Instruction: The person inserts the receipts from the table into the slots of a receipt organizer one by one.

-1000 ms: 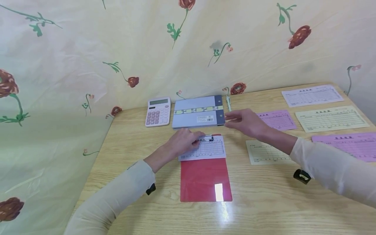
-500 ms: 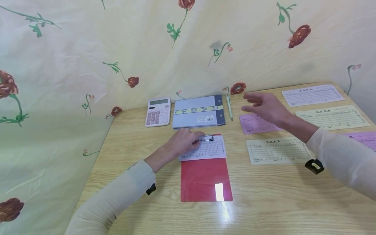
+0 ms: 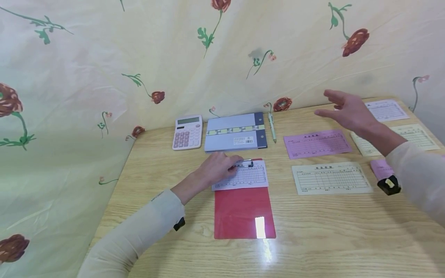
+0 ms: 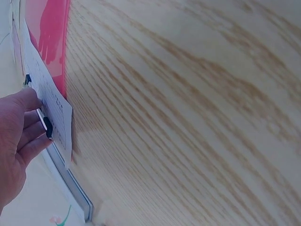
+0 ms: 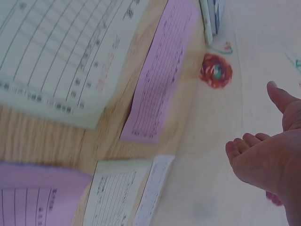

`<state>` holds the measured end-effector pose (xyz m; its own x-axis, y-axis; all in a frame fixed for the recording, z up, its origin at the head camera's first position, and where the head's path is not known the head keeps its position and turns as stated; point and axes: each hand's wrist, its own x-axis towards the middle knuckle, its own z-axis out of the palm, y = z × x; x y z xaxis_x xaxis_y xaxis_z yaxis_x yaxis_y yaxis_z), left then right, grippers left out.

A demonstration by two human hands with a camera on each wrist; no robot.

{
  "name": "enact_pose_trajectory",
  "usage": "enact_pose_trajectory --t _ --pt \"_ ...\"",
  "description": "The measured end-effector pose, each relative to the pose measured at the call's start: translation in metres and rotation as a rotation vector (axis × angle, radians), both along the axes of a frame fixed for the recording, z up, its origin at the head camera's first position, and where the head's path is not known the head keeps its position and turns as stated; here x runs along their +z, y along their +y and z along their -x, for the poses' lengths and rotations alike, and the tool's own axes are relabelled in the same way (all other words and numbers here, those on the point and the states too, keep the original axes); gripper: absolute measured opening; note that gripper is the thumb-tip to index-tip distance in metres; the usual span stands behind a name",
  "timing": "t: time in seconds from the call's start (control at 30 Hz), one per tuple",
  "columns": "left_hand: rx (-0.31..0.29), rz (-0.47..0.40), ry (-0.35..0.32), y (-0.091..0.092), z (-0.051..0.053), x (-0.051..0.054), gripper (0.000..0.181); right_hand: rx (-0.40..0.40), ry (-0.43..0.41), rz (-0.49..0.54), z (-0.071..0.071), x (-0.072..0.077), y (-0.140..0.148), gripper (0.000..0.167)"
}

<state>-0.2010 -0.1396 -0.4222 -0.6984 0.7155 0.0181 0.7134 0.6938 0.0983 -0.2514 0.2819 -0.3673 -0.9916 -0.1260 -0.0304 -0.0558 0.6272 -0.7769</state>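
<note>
Pale floral sheet (image 3: 73,92) rose behind and to the left of your wood-grain table (image 3: 313,227). Flat in front of you lay the red clipboard (image 3: 240,212), its clip end pointing away from you; just beyond that end sat the blue-grey notebook (image 3: 226,143). To the clipboard's right, well spaced, were a pale green form (image 3: 330,179), a purple form (image 3: 316,144) beyond it, a cream form (image 3: 415,135), a second purple form (image 3: 380,168) mostly hidden by your sleeve, and a white form (image 3: 389,110) at the far right. The clipped form (image 3: 247,178) covered the clipboard's far part. Your right hand (image 3: 351,112) hung above the far right of the table, fingers relaxed, thumb spread away, near the white form. Your left hand (image 3: 219,168) was at the clipboard's far left corner. The pink-and-white calculator (image 3: 187,133) stood left of the notebook; the pale green pen (image 3: 272,127) lay just beside its right edge. Smallest, the metal clip (image 3: 248,164) was pinched between your left thumb and fingers.
</note>
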Motion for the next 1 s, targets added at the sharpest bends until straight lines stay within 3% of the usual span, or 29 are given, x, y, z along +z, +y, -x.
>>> enact_pose_trajectory --t 0.37,0.63,1.0 --pt "0.007 -0.012 -0.011 -0.001 0.000 -0.001 0.035 -0.020 -0.025 -0.064 0.005 -0.013 0.041 0.100" --pt "0.006 -0.009 -0.010 -0.001 0.001 -0.002 0.035 -0.084 -0.039 -0.085 0.006 -0.023 0.070 0.102" --pt "0.000 0.000 0.011 0.000 0.000 -0.003 0.035 -0.305 -0.053 -0.074 0.006 -0.046 0.127 0.101"
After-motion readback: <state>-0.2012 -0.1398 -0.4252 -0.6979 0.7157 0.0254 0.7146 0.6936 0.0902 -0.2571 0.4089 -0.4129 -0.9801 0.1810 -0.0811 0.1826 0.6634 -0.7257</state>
